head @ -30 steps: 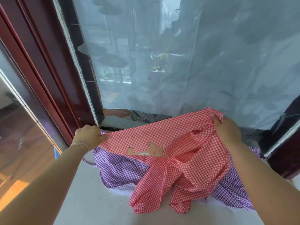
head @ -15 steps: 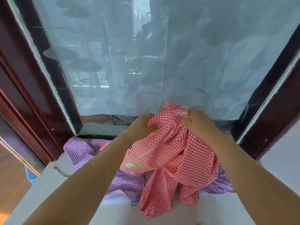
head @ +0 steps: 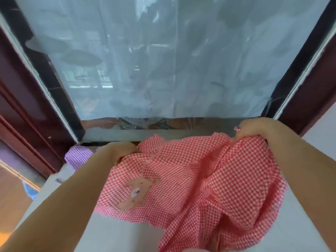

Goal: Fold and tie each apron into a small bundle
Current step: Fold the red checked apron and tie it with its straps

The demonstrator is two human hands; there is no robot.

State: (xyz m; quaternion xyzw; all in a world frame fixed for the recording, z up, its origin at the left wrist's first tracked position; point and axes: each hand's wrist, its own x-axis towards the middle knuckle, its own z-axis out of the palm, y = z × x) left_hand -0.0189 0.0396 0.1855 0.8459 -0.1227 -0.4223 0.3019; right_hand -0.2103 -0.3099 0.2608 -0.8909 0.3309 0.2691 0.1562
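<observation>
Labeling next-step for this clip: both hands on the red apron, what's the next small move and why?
Probably lower it flat onto the white surface and smooth it. The left hand and right hand grip the red apron at its far edge, spread apart, but the cloth sags in deep wrinkles toward the right and is not yet folded. A purple apron lies partly beneath it.
</observation>
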